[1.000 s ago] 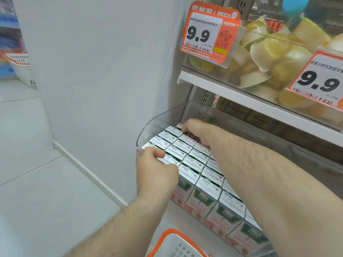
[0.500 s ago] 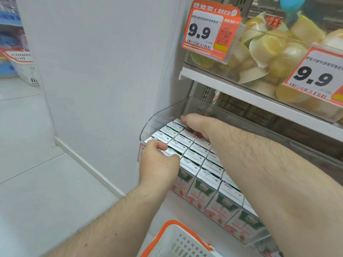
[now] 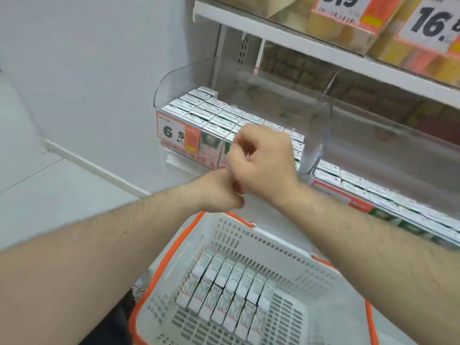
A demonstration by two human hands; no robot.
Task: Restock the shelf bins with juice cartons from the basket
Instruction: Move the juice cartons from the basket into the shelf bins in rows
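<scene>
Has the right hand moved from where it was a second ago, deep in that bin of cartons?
Yes. The right hand has pulled back out of the clear bin, toward the person, and now sits at the bin's front edge, above the basket.

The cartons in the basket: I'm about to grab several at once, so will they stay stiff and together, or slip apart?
The cartons look like rigid boxes, so probably stiff. They are packed flat side to side in the basket, so a squeezed row may hold, though smooth faces could slide.

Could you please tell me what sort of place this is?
Most likely a shop aisle: a price tag fronts a clear shelf bin of juice cartons, and a shopping basket stands below.
</scene>
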